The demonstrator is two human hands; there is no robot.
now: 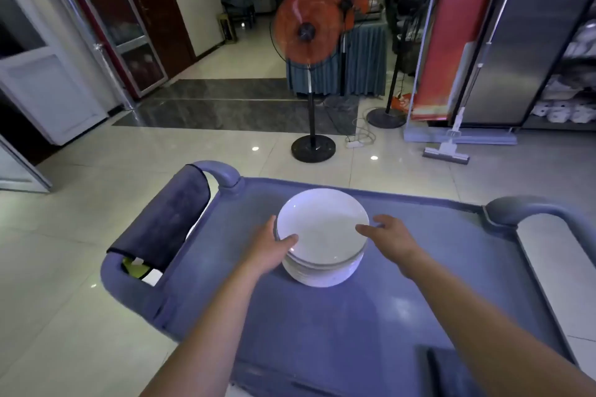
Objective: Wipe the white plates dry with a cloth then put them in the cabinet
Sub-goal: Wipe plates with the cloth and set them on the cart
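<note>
Both my hands close on a stack of round white glazed plates (322, 235) standing on the grey-blue plastic cart top (354, 316), my bench for this job. My left hand (274, 248) takes the stack's near-left rim, thumb laid over the top plate's lip and fingers tucked down the side. My right hand (392, 237) comes in at the right rim, thumb tip on the lip and the fingers curving behind the edge; whether it has full hold I cannot tell. Neither grip carries a cloth.

As I judge it, the wiping may be finished for this stack or not begun: the top plate looks smooth and glossy, catching ceiling light, but no water shows either way. The move to the cabinet is plainly still ahead, since all the plates sit on the bench.

A dark blue soft, napped cloth (167, 219) hangs folded over the cart's rounded handle, well off to the left of my left hand. Far beyond my right hand stands a tall brushed-steel cabinet (529, 42) with pale crockery on open shelves (577, 74) beside it, likely the destination. Straight past the plates an orange-bladed pedestal fan (308, 30) stands on the polished cream tile floor (80, 316).
</note>
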